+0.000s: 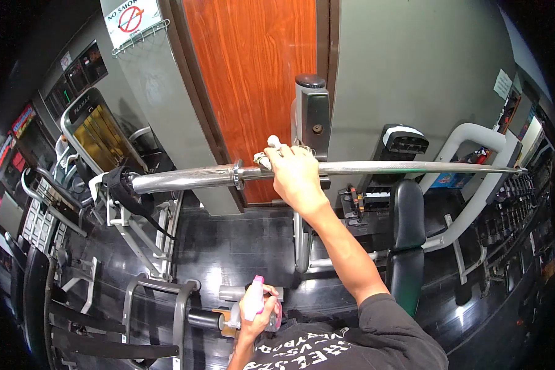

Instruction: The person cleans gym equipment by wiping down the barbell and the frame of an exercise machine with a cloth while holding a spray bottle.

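Our nearer right hand (297, 179) grips the rag (263, 161) against the bar (407, 167), which runs crosswise beneath it; our left hand (259, 322) grips the bottle (257, 292).

The wall sign (131, 23) reads "NO SMOK", the machine (100, 132) "PLAMAX".

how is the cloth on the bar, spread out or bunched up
Bunched up: crumpled edges of the cloth stick out beside the right hand, which holds it against the bar.
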Motion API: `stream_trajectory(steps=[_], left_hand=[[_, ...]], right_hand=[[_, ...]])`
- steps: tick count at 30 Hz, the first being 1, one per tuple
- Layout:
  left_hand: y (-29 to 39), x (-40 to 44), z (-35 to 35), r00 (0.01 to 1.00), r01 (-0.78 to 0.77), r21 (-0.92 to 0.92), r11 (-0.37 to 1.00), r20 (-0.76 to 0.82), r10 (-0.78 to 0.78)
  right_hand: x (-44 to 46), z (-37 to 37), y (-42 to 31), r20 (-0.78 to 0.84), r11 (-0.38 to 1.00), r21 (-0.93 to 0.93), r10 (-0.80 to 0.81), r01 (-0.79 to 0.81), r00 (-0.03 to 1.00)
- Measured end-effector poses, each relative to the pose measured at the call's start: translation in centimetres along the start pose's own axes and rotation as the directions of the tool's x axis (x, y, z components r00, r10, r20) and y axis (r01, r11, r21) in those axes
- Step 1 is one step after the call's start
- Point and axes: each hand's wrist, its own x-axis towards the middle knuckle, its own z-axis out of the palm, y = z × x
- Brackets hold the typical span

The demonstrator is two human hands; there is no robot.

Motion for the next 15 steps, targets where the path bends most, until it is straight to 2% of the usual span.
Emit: stream_trajectory(steps=[2, 3, 5, 8, 9, 10, 12, 13, 15], left_hand=[[0.2, -0.1, 0.1, 1.0, -0.002, -0.012, 1.0, -0.016, 0.002], [0.2, -0.2, 0.1, 1.0, -0.004, -0.024, 1.0, -0.03, 0.003], [0.1, -0.3, -0.1, 0.999, -0.024, -0.002, 1.0, -0.04, 0.024], [0.1, -0.7, -0.5, 0.998, -0.03, 0.021, 0.999, -0.055, 0.031], [0.0, -0.7, -0.5, 0.997, -0.027, 0.023, 0.999, -0.066, 0.029], [-0.1, -0.7, -0.6, 0.997, -0.027, 0.019, 0.999, -0.069, 0.028], [-0.3, -0.9, -0.7, 0.996, -0.016, 0.031, 0.999, -0.084, 0.018], [-0.3, -0.9, -0.7, 0.996, -0.014, 0.031, 0.999, -0.083, 0.016], [-0.2, -0.9, -0.7, 0.998, -0.032, 0.056, 0.998, -0.05, 0.035]], right_hand=[[-0.9, 0.4, -0.2, -0.185, 1.0, -0.004, -0.021, 0.02, 0.982], [-1.3, 0.2, -0.2, -0.187, 1.0, -0.001, -0.024, 0.024, 0.982], [-2.0, -1.1, 0.3, -0.233, 0.978, 0.168, -0.082, 0.123, 0.969], [-2.4, -4.2, 1.6, 0.002, 0.956, 0.277, 0.095, -0.092, 0.995], [-2.5, -5.8, 2.1, 0.038, 0.962, 0.256, 0.092, -0.099, 0.995], [-2.4, -7.5, 2.5, 0.151, 0.965, 0.242, 0.065, -0.101, 0.986], [-2.8, -7.2, 3.8, 0.047, 0.964, 0.264, -0.03, 0.016, 0.998], [-2.9, -7.5, 4.4, 0.048, 0.964, 0.264, -0.028, 0.014, 0.998], [-2.8, -8.5, 5.2, 0.193, 0.982, 0.187, -0.03, -0.007, 0.981]])
